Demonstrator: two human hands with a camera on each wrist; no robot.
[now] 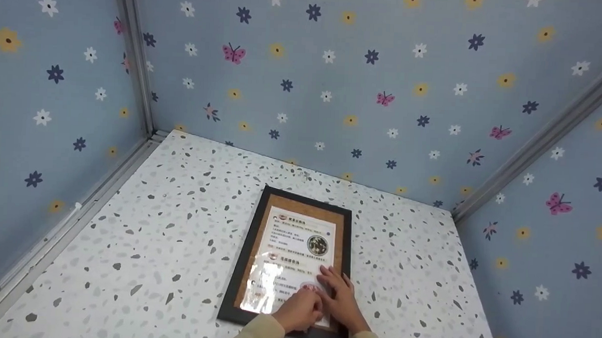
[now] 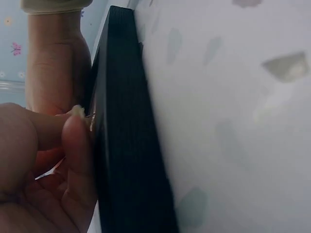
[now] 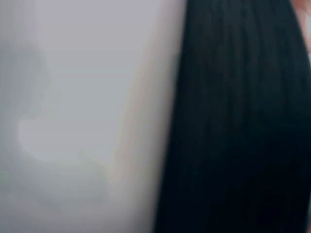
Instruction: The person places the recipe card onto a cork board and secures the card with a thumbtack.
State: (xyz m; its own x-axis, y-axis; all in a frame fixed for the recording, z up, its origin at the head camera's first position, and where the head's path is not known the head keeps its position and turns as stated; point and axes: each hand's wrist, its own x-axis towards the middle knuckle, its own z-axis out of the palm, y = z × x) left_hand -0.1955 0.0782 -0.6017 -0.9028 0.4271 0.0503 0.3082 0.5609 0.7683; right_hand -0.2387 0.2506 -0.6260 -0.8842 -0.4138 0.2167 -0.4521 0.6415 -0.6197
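Observation:
A black-framed cork board [image 1: 345,250] lies on the speckled table, with a printed recipe sheet [image 1: 288,238] under a glossy surface on it. My left hand [image 1: 298,311] is over the sheet's lower part with its fingers curled. In the left wrist view its thumb and finger pinch a small pale pushpin [image 2: 77,111], its metal point towards the board; the fingers partly hide it. My right hand [image 1: 344,300] lies beside it, fingers extended over the sheet's lower right. The right wrist view is mostly filled by the blurred black frame edge [image 3: 233,116].
The white speckled tabletop [image 1: 153,234] extends around the board. Blue flowered panels [image 1: 309,89] enclose it at the back and both sides, joined by grey metal rails [image 1: 137,58]. Small dark pins [image 1: 328,234] sit on the sheet.

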